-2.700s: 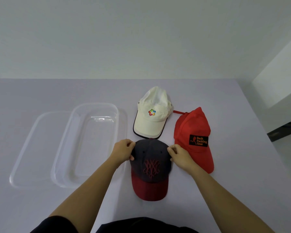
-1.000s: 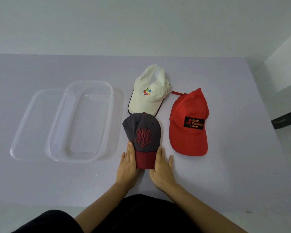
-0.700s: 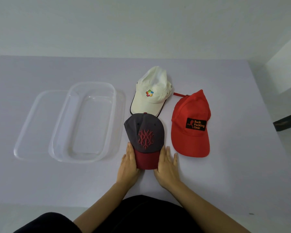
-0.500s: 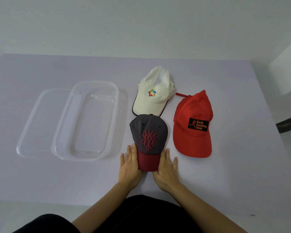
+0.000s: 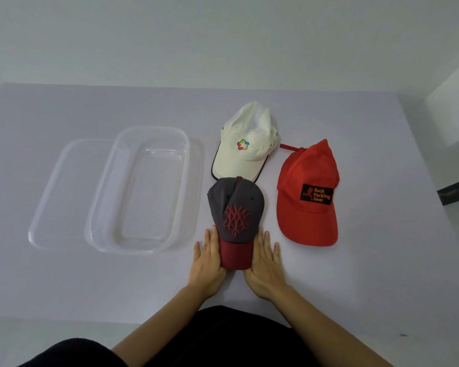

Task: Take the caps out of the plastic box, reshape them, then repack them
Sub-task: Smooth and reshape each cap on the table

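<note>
The grey cap (image 5: 235,207) lies on the table (image 5: 329,287), just right of the empty plastic box (image 5: 188,144) and touching the white cap (image 5: 245,147), with its long axis near–far, dark red brim nearest and crown farthest. The left hand (image 5: 206,260) and right hand (image 5: 266,260) lie flat against the brim's two edges, fingers extended and close together, grasping nothing. Uneven inward pressure could likely crease the brim or skew the cap toward the red cap (image 5: 306,197).

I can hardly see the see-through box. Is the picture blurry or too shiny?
Head view: sharp and evenly lit; the clear plastic box just blends into the pale table, with faint glints on its rim. Only soft shadows under the caps; the table edges bend slightly.
</note>
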Demonstrator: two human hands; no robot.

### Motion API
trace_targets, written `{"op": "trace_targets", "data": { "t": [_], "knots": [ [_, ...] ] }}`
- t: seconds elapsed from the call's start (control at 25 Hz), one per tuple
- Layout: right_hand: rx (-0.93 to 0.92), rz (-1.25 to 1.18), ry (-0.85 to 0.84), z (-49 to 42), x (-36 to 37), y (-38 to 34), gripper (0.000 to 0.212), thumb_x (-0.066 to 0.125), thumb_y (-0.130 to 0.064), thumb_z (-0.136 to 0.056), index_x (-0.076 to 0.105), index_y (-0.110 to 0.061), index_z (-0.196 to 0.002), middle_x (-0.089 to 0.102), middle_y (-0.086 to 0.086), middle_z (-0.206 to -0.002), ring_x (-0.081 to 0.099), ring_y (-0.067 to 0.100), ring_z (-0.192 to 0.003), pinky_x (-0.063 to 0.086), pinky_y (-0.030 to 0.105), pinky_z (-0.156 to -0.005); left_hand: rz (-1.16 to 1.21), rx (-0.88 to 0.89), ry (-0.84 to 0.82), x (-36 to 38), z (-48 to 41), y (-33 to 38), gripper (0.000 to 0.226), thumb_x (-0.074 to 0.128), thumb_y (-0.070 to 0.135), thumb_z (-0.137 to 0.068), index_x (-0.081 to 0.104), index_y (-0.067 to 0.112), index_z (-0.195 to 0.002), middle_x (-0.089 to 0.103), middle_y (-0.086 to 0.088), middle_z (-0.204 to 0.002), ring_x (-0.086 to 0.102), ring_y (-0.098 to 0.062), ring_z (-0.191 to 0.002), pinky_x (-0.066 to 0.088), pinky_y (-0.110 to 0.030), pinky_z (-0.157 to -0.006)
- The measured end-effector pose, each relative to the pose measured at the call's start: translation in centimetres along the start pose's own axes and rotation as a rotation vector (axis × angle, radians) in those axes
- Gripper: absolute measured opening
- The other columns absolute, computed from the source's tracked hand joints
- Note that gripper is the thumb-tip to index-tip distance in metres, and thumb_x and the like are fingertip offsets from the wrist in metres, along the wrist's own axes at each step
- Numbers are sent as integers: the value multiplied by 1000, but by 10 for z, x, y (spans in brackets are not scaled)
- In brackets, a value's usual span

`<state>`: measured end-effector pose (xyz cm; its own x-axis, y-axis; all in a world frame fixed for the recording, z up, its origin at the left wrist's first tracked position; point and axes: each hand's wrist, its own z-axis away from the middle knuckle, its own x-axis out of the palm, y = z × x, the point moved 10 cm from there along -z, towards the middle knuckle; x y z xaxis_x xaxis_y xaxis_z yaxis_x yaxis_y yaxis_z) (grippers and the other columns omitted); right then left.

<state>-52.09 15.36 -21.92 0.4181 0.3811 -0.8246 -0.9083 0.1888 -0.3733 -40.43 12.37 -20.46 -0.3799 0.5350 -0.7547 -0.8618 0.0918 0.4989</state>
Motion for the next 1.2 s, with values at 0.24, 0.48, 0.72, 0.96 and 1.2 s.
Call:
{"op": "trace_targets", "data": {
  "t": [0.24, 0.48, 0.72, 0.96, 1.2],
  "knots": [
    [136, 89, 124, 3, -16, 6, 72, 37, -35, -74, 40, 2, -136, 44, 20, -141, 41, 35, -132, 10, 45, -112, -57, 121, 268, -27, 6, -1, 71, 31, 13, -89, -6, 14, -150, 18, -21, -155, 19, -36, -143, 28, -47, -111],
    [137, 201, 235, 7, -33, 4, 65, 38, -36, -77, 50, -4, -132, 53, 11, -137, 44, 34, -130, 16, 62, -107, -102, 246, 169, -14, 12, 19, 78, 28, 5, -79, -5, 13, -149, 41, -26, -143, 46, -43, -126, 51, -41, -89],
    [142, 85, 237, 10, -40, -3, 56, 55, -33, -87, 40, -22, -140, 43, -6, -145, 17, 28, -144, -12, 65, -100, -80, 218, 179, -15, 10, 17, 77, 28, 4, -80, -7, 10, -149, 41, -28, -142, 47, -43, -126, 51, -38, -89],
    [78, -18, 116, 6, -24, -2, 73, 42, -30, -92, 0, -11, -149, 2, 7, -159, -2, 22, -146, 0, 45, -116, -127, 287, 158, -16, 11, 11, 114, 61, -15, -67, -11, 18, -149, 24, -23, -150, 25, -41, -135, 49, -44, -93],
    [-88, -85, 3, 26, -26, 12, 84, 46, -26, -87, -10, -6, -146, -29, 3, -146, -21, 17, -141, -4, 36, -119, -39, 346, 165, -30, 28, 11, 97, 40, 0, -68, -11, 20, -148, -19, 5, -156, -11, -11, -146, 9, -32, -120]
  ]
}}
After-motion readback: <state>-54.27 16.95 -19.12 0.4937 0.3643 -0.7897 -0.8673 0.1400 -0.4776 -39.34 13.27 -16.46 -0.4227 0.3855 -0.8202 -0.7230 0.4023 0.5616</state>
